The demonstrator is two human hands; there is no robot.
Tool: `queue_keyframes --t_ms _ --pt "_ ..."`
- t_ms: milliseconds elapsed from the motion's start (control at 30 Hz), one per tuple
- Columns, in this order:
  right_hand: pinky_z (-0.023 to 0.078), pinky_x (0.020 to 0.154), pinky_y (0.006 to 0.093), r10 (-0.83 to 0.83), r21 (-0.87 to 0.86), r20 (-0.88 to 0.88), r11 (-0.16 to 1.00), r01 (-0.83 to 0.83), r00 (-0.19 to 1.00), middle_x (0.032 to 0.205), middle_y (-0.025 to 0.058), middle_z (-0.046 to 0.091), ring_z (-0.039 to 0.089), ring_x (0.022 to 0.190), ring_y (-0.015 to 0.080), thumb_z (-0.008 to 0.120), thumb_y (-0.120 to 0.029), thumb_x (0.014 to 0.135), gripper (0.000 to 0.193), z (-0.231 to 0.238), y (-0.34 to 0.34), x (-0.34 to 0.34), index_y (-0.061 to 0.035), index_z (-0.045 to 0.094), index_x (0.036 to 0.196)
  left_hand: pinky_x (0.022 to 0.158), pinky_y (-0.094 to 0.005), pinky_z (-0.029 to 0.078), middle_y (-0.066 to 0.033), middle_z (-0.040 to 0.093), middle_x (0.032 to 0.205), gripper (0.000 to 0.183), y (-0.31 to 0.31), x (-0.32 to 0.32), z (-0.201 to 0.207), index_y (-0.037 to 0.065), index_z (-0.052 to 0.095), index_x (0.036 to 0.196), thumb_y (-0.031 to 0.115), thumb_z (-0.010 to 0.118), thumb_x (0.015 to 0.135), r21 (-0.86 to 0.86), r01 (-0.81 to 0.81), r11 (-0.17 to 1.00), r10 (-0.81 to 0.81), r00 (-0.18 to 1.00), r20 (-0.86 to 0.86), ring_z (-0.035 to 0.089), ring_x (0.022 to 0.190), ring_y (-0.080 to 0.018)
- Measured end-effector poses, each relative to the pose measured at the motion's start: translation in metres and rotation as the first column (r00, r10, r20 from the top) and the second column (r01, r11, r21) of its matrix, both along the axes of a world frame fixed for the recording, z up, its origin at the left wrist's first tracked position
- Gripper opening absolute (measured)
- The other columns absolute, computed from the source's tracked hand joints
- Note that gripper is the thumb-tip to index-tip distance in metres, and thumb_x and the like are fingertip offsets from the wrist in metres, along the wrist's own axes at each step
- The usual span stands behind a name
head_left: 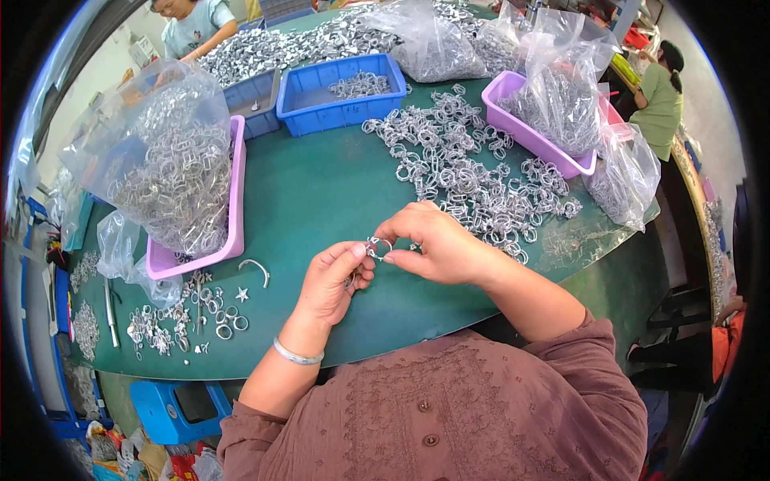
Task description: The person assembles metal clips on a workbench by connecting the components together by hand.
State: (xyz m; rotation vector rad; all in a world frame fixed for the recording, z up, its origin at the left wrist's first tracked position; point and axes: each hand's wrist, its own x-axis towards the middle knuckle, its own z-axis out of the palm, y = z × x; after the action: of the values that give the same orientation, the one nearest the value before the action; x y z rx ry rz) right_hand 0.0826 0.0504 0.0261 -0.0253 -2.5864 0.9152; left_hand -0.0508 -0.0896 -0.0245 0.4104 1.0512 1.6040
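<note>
Above the table's near part, a small silver-grey metal ring (387,244) is pinched between my two hands. My left hand (335,274) grips its left side with thumb and forefinger, the other fingers curled in; more grey metal shows inside them, too hidden to make out. My right hand (433,243) holds the ring's right side between thumb and fingertips. Just beyond the right hand spreads a heap of similar grey rings (457,152). A bangle (298,353) circles my left wrist.
A pink tray (238,192) with a plastic bag of rings (180,180) stands left. Loose rings (224,321) lie near it. At the back are a blue bin (341,116), bagged parts and another pink tray (553,164). Two people work beyond; a blue stool (172,429) stands below.
</note>
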Motion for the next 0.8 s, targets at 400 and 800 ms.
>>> queue_keyframes --t_ms 400,800 --pt "0.046 0.067 0.0291 -0.087 -0.416 0.05 0.904 0.1 0.995 0.079 0.0103 0.06 0.059 0.074 0.0188 0.063 -0.012 0.075 0.02 -0.006 -0.009 0.005 0.0004 0.059 0.09 0.055 -0.0218 0.041 -0.0017 0.057 0.071 0.017 -0.003 0.006 0.006 0.003 0.061 0.087 0.018 0.056 0.082 0.026 -0.051 0.998 0.052 0.998 -0.028 0.052 0.061 -0.0105" --pt "0.045 0.067 0.0244 -0.059 -0.64 0.111 0.76 0.117 0.992 0.08 0.0052 0.061 0.055 0.073 0.0091 0.057 -0.01 0.081 0.016 -0.006 -0.011 0.007 0.0012 0.059 0.092 0.056 -0.0206 0.041 -0.0013 0.058 0.073 0.017 -0.003 0.008 0.008 0.003 0.06 0.091 0.016 0.056 0.082 0.032 -0.067 0.997 0.07 0.994 -0.087 0.052 0.063 -0.0094"
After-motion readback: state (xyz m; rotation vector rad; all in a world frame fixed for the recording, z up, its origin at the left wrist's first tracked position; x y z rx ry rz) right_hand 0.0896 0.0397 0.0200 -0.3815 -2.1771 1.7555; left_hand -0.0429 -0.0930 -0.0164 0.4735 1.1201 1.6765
